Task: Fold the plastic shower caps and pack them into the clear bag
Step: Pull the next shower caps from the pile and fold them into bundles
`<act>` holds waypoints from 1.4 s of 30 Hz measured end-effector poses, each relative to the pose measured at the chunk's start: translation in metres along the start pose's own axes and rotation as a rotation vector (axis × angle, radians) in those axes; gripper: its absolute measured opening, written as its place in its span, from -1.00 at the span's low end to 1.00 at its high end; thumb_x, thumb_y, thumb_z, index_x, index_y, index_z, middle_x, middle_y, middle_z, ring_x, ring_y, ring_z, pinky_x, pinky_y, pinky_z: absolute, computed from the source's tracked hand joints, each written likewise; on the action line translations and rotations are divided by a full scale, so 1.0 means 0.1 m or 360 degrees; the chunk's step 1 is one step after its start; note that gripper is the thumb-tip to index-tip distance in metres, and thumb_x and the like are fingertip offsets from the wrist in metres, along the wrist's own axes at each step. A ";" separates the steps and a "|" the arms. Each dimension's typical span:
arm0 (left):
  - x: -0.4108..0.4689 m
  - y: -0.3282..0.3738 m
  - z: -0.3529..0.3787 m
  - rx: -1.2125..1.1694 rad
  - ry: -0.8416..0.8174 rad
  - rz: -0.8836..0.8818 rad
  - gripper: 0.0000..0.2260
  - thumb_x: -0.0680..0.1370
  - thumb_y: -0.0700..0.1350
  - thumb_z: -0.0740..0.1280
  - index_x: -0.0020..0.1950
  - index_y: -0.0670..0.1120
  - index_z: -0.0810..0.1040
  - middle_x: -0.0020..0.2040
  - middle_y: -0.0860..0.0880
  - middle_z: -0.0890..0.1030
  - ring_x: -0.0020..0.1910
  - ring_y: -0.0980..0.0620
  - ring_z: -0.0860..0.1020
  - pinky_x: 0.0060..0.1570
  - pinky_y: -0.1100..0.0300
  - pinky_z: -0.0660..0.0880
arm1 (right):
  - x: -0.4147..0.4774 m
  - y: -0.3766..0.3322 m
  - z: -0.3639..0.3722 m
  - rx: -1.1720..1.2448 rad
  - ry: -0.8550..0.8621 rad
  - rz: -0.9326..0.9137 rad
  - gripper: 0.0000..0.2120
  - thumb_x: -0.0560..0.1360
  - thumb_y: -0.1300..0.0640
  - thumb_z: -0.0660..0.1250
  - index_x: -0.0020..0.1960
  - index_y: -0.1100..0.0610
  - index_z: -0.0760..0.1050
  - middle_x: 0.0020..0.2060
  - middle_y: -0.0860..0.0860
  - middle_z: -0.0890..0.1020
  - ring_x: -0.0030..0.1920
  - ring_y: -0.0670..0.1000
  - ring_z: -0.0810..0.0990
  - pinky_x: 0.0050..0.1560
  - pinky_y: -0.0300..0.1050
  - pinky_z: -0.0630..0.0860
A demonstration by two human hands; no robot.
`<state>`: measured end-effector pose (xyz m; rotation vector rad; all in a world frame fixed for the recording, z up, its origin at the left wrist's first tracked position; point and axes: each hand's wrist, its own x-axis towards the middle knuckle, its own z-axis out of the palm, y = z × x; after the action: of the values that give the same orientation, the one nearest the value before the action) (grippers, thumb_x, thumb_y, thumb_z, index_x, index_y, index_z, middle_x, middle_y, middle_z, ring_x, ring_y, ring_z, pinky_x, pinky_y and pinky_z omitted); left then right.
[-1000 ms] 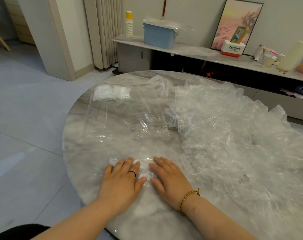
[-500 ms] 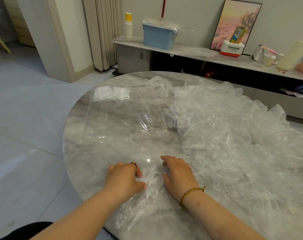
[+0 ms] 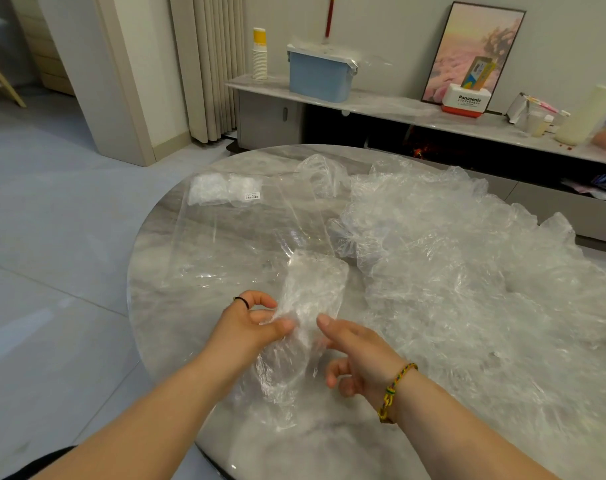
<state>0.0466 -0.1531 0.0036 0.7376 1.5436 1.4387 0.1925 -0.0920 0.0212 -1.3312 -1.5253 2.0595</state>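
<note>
Here the cap (image 3: 308, 299) is held above the counter's (image 3: 149, 306) near edge, a long crumpled strip whose top end reaches over the bag (image 3: 246, 237). The left hand (image 3: 249, 323) pinches its left edge between thumb and fingers. The right hand (image 3: 360, 355) lays its thumb on the right edge with the other fingers curled below; I cannot tell whether they grip the film.

To do this well, I judge, keep the strip flat and narrow so trapped air does not puff it open. Then find the bag's mouth, which seems to face the near edge. With one hand lifting the top layer, slide the cap in end first.

The bag lies flat on the counter's left half, with packed caps (image 3: 222, 188) and a label (image 3: 252, 195) at its far-left end. A loose pile (image 3: 467, 289) covers the right half, its edge touching the bag, and it could snag or drag along. Clear film on clear film is slippery and hard to read.
</note>
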 end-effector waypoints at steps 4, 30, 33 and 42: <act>-0.05 0.05 0.01 0.0004 -0.0160 -0.0003 -0.63 0.41 -0.30 0.43 0.02 0.08 0.40 -0.03 -0.13 0.61 -0.13 0.04 0.62 -0.16 0.30 0.50 | 0.06 0.01 0.05 -0.0211 0.0155 -0.0228 -0.68 0.46 0.23 0.36 -0.37 0.13 0.28 -0.65 -0.07 0.37 -0.60 -0.04 0.34 -0.64 -0.33 0.16; -0.04 -0.25 -0.18 0.1116 -0.0468 0.0399 -0.84 0.27 0.14 0.28 -0.28 0.16 0.62 -0.29 0.00 0.64 -0.32 0.19 0.53 -0.12 0.30 0.50 | 0.28 0.46 -0.06 -0.1929 0.0371 -0.1405 -0.70 0.25 -0.19 0.09 -0.37 -0.07 0.52 -0.33 -0.20 0.58 -0.25 -0.13 0.34 -0.23 -0.34 0.22; 0.01 -0.31 -0.18 0.0834 -0.0289 0.0156 -0.63 0.47 -0.20 0.39 -0.54 0.01 0.51 -0.55 0.11 0.53 -0.52 0.29 0.45 -0.38 0.41 0.39 | 0.27 0.39 -0.02 -0.1407 0.0346 -0.0870 -0.69 0.35 -0.24 0.18 -0.41 -0.05 0.33 -0.50 -0.13 0.46 -0.36 -0.16 0.40 -0.26 -0.39 0.27; 0.01 -0.29 -0.05 0.0728 0.0206 0.0160 -0.67 0.43 -0.28 0.40 -0.15 0.06 0.28 -0.31 0.03 0.49 -0.38 0.10 0.48 -0.35 0.39 0.38 | 0.38 0.34 -0.01 -0.0887 0.0507 -0.0472 -0.91 0.50 0.09 0.31 -0.08 -0.04 0.39 -0.51 -0.15 0.49 -0.28 -0.13 0.49 -0.09 -0.24 0.43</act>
<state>0.0460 -0.1587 -0.0255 1.0165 1.9939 1.2324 0.1825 -0.0802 -0.0275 -1.4073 -2.0681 1.2194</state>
